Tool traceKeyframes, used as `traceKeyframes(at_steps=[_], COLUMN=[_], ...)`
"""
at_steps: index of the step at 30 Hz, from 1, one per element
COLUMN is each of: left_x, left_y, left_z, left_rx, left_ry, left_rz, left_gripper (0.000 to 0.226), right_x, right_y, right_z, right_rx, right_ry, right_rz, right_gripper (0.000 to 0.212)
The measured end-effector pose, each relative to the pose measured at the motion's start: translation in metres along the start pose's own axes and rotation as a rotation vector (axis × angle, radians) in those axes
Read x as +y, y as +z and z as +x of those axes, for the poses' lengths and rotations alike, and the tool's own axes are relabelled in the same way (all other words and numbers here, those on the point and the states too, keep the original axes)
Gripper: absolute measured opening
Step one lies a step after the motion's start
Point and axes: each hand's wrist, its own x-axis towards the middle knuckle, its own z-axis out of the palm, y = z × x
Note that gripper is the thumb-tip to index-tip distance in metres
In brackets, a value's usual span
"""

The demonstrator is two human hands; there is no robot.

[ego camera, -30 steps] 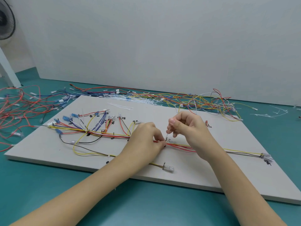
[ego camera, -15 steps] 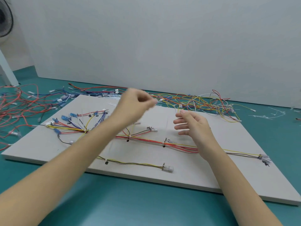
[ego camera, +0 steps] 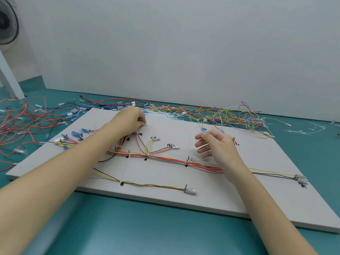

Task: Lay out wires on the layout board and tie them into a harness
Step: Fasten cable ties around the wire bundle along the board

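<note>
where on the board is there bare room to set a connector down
Bare patches on the layout board: the near right corner below the main wire bundle, and the middle between the left hand and right hand. Crowded: the board's left end and the loose wire pile behind it.

The left hand (ego camera: 131, 118) lies at the far edge of the layout board (ego camera: 230, 203), its fingers curled under so that whatever they pinch is too small to tell. Its forearm covers the left part of the wire harness (ego camera: 165, 158) on the board, hiding where the red and yellow wires meet the blue connectors. The right hand (ego camera: 216, 144) and its wrist hide a stretch of the same harness nearer the board's right side. The board's right corner is cut off by the picture's edge. Handwritten marks on the board are too small to read. Left of the board, the fan (ego camera: 7, 24) is cut off.
</note>
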Motion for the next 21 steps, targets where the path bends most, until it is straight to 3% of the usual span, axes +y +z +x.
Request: traceKeyframes(at_steps=[13,21], left_x=[0.004,0.012], left_y=[-0.003,-0.009], left_z=[0.000,-0.002], left_rx=[0.100,0.136], left_ry=[0.059,-0.045], left_rz=[-0.111,-0.261], left_gripper=[0.010,0.008], right_x=[0.001,0.001], right_y=[-0.004,-0.005], right_z=[0.002,0.002], right_rx=[-0.021,-0.012], right_ry=[0.016,0.017], right_rz=[-0.052,-0.053], right_gripper=[0.024,0.023])
